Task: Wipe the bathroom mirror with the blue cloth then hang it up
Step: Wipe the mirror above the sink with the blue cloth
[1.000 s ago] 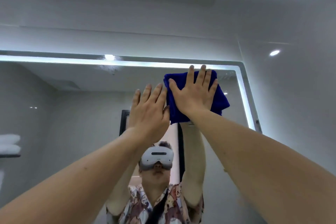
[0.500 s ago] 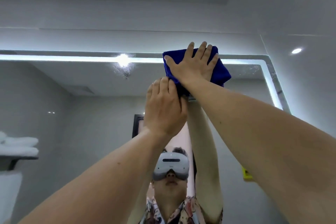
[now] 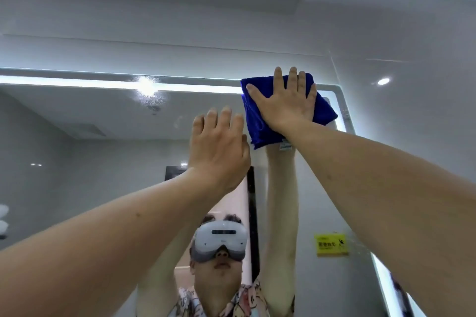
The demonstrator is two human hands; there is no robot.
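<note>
At the lit mirror [image 3: 103, 115] top, flat right hand [image 3: 284, 103] presses blue cloth [image 3: 260, 126]; left hand [image 3: 219, 146] spread.

The blue cloth [image 3: 260, 123] is a deep royal-blue microfibre piece, folded into a rough square with soft creases along its left side and a small white label at its lower edge. It lies flat against the mirror [image 3: 103, 123], at the upper right corner, overlapping the lit strip along the top edge. The mirror is large, wall-mounted, with a glowing border and faint speckles near its top.
</note>
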